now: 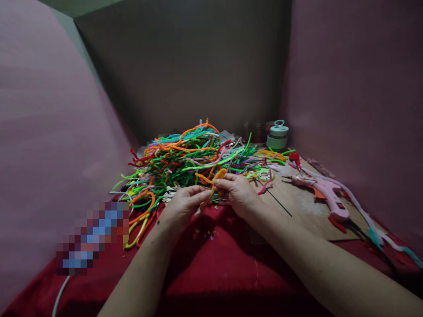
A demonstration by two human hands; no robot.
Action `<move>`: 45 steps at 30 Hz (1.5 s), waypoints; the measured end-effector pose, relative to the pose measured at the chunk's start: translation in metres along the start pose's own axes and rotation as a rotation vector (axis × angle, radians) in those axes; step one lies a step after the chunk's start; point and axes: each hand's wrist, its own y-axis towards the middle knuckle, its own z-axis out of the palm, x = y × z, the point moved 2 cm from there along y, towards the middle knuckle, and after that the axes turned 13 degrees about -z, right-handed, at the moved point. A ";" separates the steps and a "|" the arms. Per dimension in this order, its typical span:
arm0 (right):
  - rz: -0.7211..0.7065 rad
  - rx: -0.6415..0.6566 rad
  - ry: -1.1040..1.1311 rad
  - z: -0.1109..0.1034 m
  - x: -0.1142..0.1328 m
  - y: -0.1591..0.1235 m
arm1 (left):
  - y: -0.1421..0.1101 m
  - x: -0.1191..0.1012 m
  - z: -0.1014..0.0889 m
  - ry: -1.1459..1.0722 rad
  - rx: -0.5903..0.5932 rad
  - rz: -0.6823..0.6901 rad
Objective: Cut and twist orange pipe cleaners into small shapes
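Between my two hands is an orange-yellow pipe cleaner, bent into a loop at its upper end, with one end sticking out to the left. My right hand pinches it at the loop between thumb and fingers. Just to the left and slightly lower, my left hand closes its thumb and fingertips on the lower part of the same pipe cleaner. Behind both hands rises a big tangled heap of pipe cleaners in green, orange, red, blue and pink.
A pink hot glue gun lies on a brown board at the right, near a thin dark stick. A pale green lidded container stands at the back. Red cloth covers the table; a blurred object lies at left.
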 end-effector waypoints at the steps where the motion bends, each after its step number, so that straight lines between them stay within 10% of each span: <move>1: 0.000 0.003 -0.011 0.000 0.000 0.000 | 0.000 0.000 0.001 0.065 -0.002 0.005; 9: 0.082 -0.131 -0.034 -0.003 -0.003 0.002 | -0.013 -0.010 0.008 0.336 -0.006 0.158; 28: 0.033 -0.191 -0.037 -0.006 -0.001 0.005 | -0.009 -0.005 0.010 0.679 -0.432 0.555; 37: -0.022 -0.126 -0.029 -0.004 0.002 0.003 | -0.014 -0.009 0.012 0.467 -0.058 0.086; 45: 0.059 0.015 0.030 0.001 0.003 -0.001 | -0.007 -0.014 0.004 0.300 -0.364 0.353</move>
